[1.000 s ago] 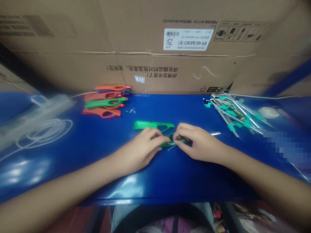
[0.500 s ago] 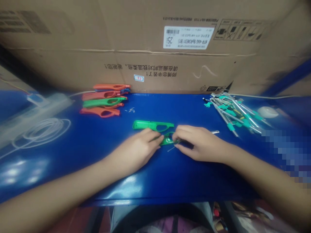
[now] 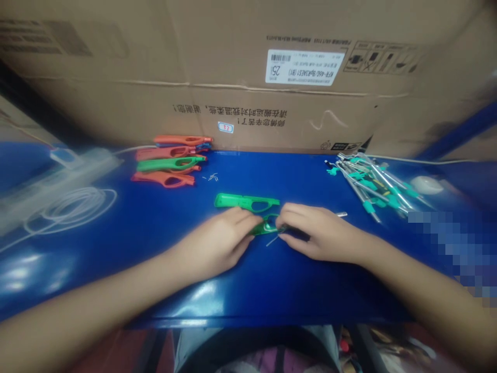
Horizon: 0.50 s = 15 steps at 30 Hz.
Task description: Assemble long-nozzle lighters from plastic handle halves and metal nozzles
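On the blue table (image 3: 155, 228) both my hands meet over a small green plastic handle part (image 3: 266, 227). My left hand (image 3: 217, 241) pinches its left end with fingers pressed together. My right hand (image 3: 316, 230) covers its right end, fingers curled round it and a thin metal rod (image 3: 341, 214) that sticks out to the right. A thin wire piece (image 3: 272, 240) pokes out below the part. A second green handle half (image 3: 246, 201) lies flat just behind my fingers.
A stack of orange and green handle halves (image 3: 171, 166) lies at the back left. A pile of metal rods with teal fittings (image 3: 373, 181) is at the back right. A big cardboard box (image 3: 248, 72) walls the back. Coiled white cable (image 3: 73, 204) lies left.
My hands have stayed on the green part, shifting only slightly; the right fingers have slid a little over it. The view has drifted a bit.
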Motion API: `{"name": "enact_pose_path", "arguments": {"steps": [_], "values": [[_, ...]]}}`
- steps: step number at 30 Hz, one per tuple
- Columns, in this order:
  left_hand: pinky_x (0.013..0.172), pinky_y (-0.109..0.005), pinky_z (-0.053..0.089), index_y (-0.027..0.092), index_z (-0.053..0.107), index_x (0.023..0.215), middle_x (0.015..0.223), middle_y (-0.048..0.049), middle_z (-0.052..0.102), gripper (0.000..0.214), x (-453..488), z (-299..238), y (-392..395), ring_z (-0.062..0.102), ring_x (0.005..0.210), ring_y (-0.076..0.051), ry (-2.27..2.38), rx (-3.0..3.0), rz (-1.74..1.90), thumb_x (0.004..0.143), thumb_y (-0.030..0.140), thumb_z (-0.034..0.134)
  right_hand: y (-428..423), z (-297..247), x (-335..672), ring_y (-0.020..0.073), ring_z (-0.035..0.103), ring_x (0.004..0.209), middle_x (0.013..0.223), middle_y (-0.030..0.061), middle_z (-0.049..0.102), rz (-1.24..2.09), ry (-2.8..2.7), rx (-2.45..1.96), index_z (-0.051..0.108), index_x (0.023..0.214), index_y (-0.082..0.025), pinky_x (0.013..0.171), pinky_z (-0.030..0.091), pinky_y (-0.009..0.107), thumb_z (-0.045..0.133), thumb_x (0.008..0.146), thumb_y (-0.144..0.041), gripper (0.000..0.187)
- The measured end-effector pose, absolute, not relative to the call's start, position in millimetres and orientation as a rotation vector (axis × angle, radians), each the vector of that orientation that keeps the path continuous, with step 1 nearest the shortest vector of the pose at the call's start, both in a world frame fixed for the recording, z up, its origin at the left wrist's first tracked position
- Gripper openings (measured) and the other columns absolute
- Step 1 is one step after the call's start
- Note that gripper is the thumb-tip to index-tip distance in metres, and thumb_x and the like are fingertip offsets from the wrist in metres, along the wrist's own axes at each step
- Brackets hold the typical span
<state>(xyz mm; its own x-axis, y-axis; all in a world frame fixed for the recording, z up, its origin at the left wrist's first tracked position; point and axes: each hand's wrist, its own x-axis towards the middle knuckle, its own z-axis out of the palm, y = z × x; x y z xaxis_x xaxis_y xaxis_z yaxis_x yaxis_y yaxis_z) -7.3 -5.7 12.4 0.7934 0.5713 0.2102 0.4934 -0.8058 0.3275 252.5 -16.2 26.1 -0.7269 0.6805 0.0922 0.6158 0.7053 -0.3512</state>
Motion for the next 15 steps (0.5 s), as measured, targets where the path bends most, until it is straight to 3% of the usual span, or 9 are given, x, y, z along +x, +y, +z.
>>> {"name": "enact_pose_path", "arguments": {"steps": [4, 9, 15], "values": [[0.101, -0.041, 0.05, 0.018, 0.059, 0.13, 0.125, -0.01, 0.063, 0.035, -6.5, 11.7, -4.3, 0.055, 0.115, -0.024, 0.77, 2.66, 0.444, 0.097, 0.011, 0.048, -16.2, 23.3, 255.0, 0.0164, 0.059, 0.088, 0.109, 0.0059, 0.058, 0.472, -2.692, -1.044, 0.059, 0.098, -0.02, 0.077, 0.047, 0.03, 0.054, 0.098, -0.026, 0.008], [0.098, -0.042, 0.05, 0.02, 0.064, 0.127, 0.125, -0.0111, 0.06, 0.035, -6.5, 9.5, -4.4, 0.052, 0.112, -0.024, 0.741, 2.685, 0.462, 0.098, 0.011, 0.046, -14.7, 20.4, 254.9, 0.0154, 0.059, 0.082, 0.107, 0.0074, 0.056, 0.475, -2.63, -1.129, 0.056, 0.083, -0.018, 0.074, 0.048, 0.03, 0.051, 0.099, -0.027, 0.019], [0.097, -0.043, 0.051, 0.02, 0.066, 0.127, 0.125, -0.0116, 0.061, 0.036, -6.7, 10.9, -4.0, 0.053, 0.113, -0.025, 0.742, 2.718, 0.456, 0.099, 0.012, 0.045, -13.7, 18.4, 255.8, 0.0168, 0.057, 0.082, 0.102, 0.0065, 0.057, 0.472, -2.592, -1.157, 0.057, 0.099, -0.019, 0.072, 0.048, 0.029, 0.055, 0.097, -0.023, 0.005]]}}
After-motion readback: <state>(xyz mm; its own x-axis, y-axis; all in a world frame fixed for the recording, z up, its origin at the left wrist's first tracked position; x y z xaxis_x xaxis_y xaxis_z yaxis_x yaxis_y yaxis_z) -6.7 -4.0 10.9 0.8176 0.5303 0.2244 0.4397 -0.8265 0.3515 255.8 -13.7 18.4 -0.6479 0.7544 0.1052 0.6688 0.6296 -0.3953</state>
